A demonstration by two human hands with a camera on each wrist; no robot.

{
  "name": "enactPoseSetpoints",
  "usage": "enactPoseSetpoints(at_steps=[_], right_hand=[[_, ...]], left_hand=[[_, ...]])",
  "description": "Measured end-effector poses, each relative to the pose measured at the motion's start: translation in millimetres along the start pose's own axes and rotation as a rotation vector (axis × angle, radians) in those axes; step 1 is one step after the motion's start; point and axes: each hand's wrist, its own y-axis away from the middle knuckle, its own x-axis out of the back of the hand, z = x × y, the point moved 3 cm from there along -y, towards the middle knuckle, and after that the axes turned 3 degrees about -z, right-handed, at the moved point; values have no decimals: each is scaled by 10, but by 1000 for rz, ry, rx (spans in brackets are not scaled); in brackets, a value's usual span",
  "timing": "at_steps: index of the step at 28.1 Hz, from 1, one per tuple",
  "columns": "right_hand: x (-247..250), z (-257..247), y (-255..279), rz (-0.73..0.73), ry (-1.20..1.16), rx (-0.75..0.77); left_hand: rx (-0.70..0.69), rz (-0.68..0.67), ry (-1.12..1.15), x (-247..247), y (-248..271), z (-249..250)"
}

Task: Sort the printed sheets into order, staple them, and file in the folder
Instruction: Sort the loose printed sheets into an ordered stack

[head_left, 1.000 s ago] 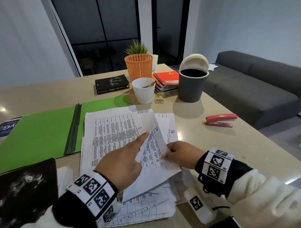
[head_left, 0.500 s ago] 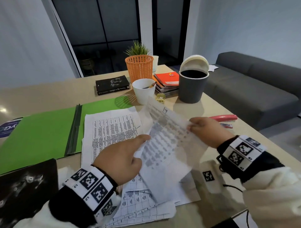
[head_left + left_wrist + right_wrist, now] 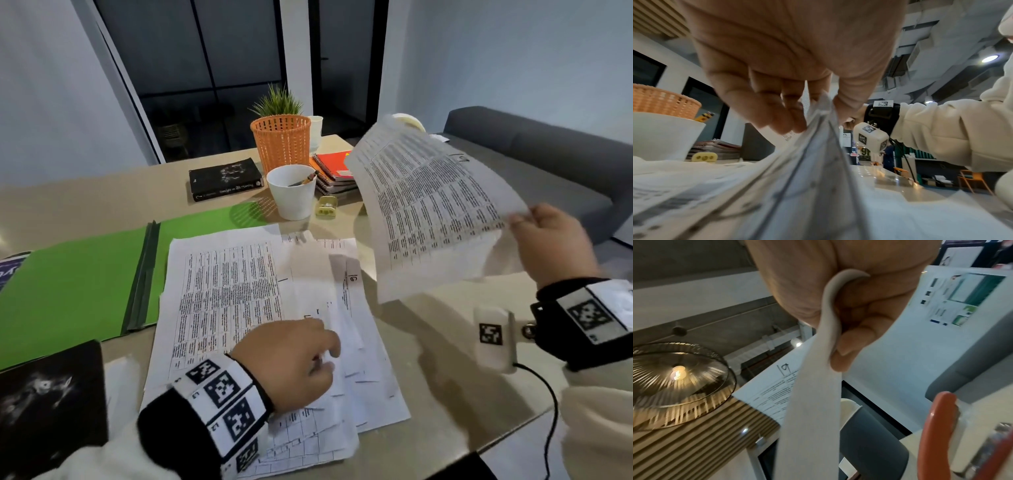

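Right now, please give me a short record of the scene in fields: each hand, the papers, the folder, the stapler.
left hand: pinches sheets in the paper pile lying on the table
right hand: holds one printed sheet up in the air, gripping its edge
folder: green, lying open, left of the pile, no sheets on it
stapler: red, seen only in the right wrist view, below the raised hand, untouched
stage: sorting; nothing stapled or filed yet
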Motion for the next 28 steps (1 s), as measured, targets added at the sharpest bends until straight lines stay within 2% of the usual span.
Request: enactPoseSetpoints(at_steps=[5, 12, 18, 22, 28], right_hand=[[-89, 260, -4, -43, -136, -126], [-108, 585, -40, 18, -272, -249], [-120, 735, -54, 16, -289, -288], [-91, 730, -45, -1, -247, -293], [-91, 761, -69, -19, -234, -294]], left_hand=[[-149, -72, -99, -48, -209, 173], [-206, -262, -331, -151, -559, 347], [-206, -386, -380, -182, -673, 478], [-196, -374, -448, -223, -704, 502], [-181, -247, -354, -182, -703, 359]])
